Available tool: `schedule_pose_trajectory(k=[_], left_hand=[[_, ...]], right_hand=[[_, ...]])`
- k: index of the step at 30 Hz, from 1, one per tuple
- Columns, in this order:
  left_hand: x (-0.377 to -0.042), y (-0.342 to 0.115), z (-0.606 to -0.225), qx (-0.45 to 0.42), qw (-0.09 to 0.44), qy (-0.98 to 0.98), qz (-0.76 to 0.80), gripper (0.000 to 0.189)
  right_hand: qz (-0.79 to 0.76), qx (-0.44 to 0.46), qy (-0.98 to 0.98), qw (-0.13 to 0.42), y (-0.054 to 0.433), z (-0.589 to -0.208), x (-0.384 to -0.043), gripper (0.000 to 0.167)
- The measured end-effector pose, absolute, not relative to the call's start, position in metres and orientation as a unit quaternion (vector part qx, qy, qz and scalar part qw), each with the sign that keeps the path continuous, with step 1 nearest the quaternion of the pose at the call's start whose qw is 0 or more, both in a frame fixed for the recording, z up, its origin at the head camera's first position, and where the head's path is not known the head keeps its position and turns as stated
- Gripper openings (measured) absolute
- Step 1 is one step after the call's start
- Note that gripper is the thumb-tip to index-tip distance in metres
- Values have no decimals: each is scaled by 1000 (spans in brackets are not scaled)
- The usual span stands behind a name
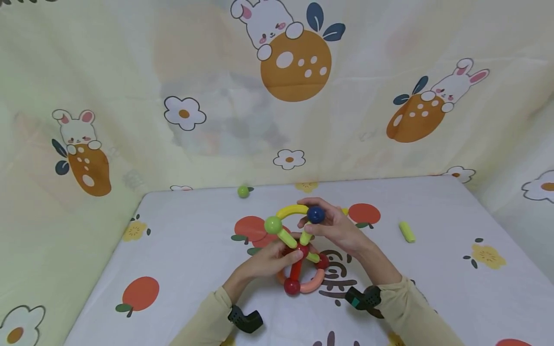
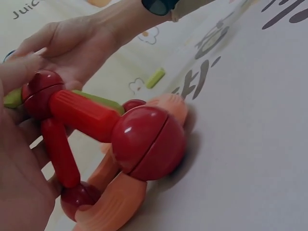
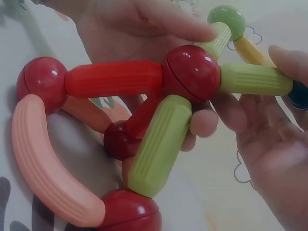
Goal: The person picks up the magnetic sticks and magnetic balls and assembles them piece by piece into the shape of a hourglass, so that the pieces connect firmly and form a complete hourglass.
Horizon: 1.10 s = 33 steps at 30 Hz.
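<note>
A ball-and-rod building toy stands on the cloth. Curved salmon rods (image 3: 45,163) and red balls (image 1: 292,287) form its base. Red rods (image 2: 84,115) and a green rod (image 3: 161,144) rise from there to a central red ball (image 3: 192,72). My left hand (image 1: 274,259) grips the toy around that central ball. Above it, two green rods lead to a light green ball (image 1: 273,225) and a dark blue ball (image 1: 316,215), joined by a curved yellow rod (image 1: 292,210). With my right hand (image 1: 342,233) I hold the dark blue ball; part of it is hidden in the right wrist view.
Loose on the cloth lie a short green rod (image 1: 407,231), to the right, and a green ball (image 1: 243,191), near the back edge. A printed curtain (image 1: 216,158) hangs behind the table (image 1: 195,298). Each wrist carries a dark camera.
</note>
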<state>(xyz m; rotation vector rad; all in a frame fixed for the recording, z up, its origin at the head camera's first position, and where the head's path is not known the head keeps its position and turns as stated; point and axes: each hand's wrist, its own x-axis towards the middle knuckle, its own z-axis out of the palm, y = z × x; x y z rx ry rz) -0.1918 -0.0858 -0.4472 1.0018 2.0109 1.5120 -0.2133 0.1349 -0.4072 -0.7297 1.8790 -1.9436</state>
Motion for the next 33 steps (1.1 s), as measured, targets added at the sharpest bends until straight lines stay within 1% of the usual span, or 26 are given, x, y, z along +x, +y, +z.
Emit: schedule_pose_trajectory(k=[5,10,13,19,24,28,33], left_hand=[[-191,-85,-447,356,209,728,548,37],[-192,-84,-448,353,215,725,552,36],[-192,-83,-449,349,218,726,552,35],[-190,-80,-448,322,225,734,554,35],[-187,-78,-450,307,206,750,548,35],[-185,-74,-452,298,179,759,551,35],[-184,-69,-452,277,154,764,562,37]], right_hand=[[-668,-260,675,177,138,-407,-214,56],[-647,-234,706,169,152,-407,-215,61],[-635,-214,726,151,167,-406,-217,57],[-582,-182,787,91,206,-407,-223,44],[-509,-131,849,52,242,-415,-225,42],[-460,-99,882,28,266,-416,-223,40],[-433,-80,898,13,292,-417,-222,39]])
